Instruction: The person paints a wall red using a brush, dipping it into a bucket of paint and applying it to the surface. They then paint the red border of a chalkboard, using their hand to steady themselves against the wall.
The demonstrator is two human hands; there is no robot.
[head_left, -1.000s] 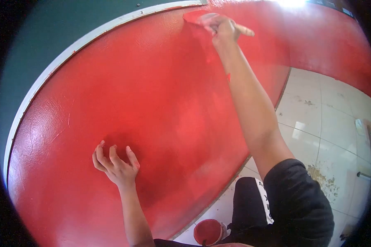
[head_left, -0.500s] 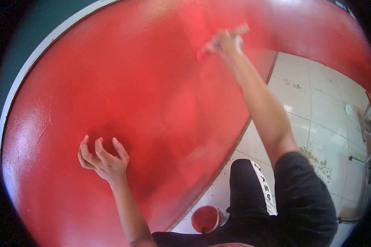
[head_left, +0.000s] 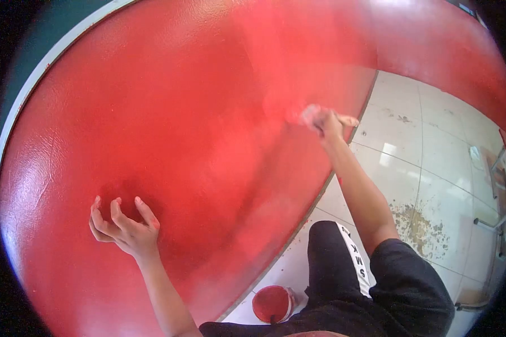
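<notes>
A glossy red wall [head_left: 168,123] fills most of the head view. My right hand [head_left: 327,123] is closed round a paintbrush [head_left: 349,121], its pale handle end sticking out to the right and its bristle end on the lower part of the wall, smeared by motion. Brighter red streaks run up the wall above the brush. On the left, my left hand [head_left: 129,227] has its fingers spread and curled, holding nothing, close in front of the wall with its shadow behind. A bucket of red paint [head_left: 272,303] stands on the floor beside my leg.
Pale floor tiles [head_left: 396,146] with stains and flaked patches [head_left: 421,227] lie to the right of the wall. Metal-legged furniture [head_left: 489,224] stands at the far right. A white trim strip [head_left: 36,76] edges the wall at upper left, with a dark green panel beyond.
My right hand has swept the paintbrush down the wall towards the floor edge. My left hand sits slightly lower and further left in view, as the whole view has shifted a little.
</notes>
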